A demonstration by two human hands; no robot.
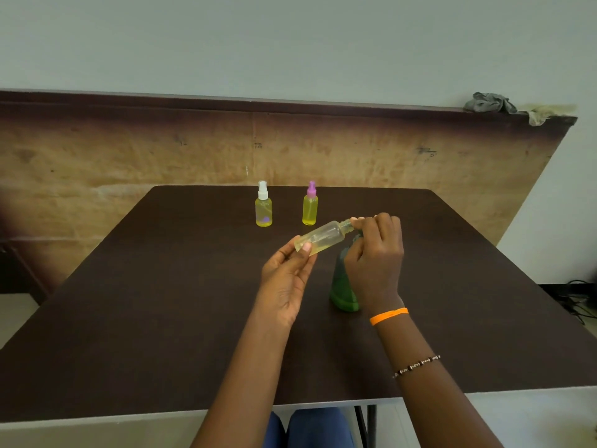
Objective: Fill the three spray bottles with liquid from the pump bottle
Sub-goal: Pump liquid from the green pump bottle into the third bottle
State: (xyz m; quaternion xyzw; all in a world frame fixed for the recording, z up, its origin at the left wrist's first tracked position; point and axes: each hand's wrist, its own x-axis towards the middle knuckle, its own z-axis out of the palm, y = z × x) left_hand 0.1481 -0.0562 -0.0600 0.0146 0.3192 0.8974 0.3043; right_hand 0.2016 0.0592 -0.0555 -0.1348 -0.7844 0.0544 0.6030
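Clear plastic spray bottle (323, 237) held tilted over the dark matte table (161, 286)

Left hand (286, 279) pinches its base, right hand (374, 253) pinches the threaded neck, in front of the green pump bottle (340, 286). Two yellow-filled cylindrical ones, white-capped (263, 205) and purple-capped (310, 205), stand upright behind.

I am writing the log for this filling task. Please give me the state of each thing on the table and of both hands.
White-capped spray bottle: upright, capped, holds yellow liquid.
Purple-capped spray bottle: upright, capped, holds yellow liquid.
Third spray bottle: tilted, lifted off the table, partly filled.
Green pump bottle: upright on the table.
Left hand: holds the third bottle's base.
Right hand: pinches at that bottle's neck.
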